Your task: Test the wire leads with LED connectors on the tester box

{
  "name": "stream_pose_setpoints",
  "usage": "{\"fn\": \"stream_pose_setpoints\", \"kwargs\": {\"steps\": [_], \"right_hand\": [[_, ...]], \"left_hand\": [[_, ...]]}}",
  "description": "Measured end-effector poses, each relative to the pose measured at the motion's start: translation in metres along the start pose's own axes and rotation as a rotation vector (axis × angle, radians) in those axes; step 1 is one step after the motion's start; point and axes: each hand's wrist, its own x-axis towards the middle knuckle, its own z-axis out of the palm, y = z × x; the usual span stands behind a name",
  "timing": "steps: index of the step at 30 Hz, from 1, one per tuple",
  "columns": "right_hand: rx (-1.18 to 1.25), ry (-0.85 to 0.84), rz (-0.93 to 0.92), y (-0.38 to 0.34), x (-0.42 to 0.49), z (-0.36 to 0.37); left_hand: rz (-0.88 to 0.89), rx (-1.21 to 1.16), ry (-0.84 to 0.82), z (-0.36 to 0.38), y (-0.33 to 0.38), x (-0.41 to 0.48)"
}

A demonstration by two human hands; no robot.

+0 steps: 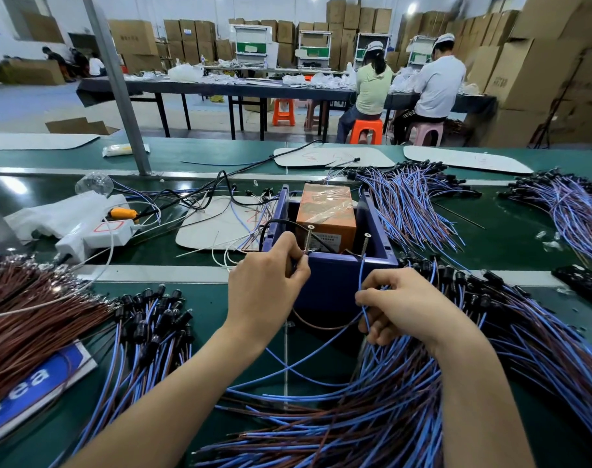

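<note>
Left hand (pixel 271 282) pinching wire (pixel 305 253) at box (pixel 335 282) rim, right hand (pixel 401 307) gripping blue lead (pixel 361 270)

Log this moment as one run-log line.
step: testing lead | left hand: pinches wire end by left screw | right hand: holds blue wire up to right screw | tester box: just beyond hands

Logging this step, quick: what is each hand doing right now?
Left hand: pinches a wire end at the left screw.
Right hand: pinches a blue wire lead.
</note>
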Motion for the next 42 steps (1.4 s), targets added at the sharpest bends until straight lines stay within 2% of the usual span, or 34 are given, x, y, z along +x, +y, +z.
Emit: {"fn": "stream_pose_setpoints", "kwargs": {"steps": [6,20,32,42], "right_hand": [[0.006,-0.007,0.005,-0.002,-0.004,-0.002],[0.040,-0.024,-0.006,-0.005,-0.002,0.001],[0.020,-0.036,-0.033,-0.005,-0.003,0.000],[0.033,-0.058,-0.028,-0.007,-0.006,-0.001]], "left_hand": [[0.007,0.049,0.012,-0.002,0.003,-0.002],[-0.296,0.019,0.057,0.006,0.017,-0.005],[-0.276,-0.161,0.189,0.009,0.026,-0.010],[-0.387,-0.130,0.078,0.018,0.026,-0.010]]}}
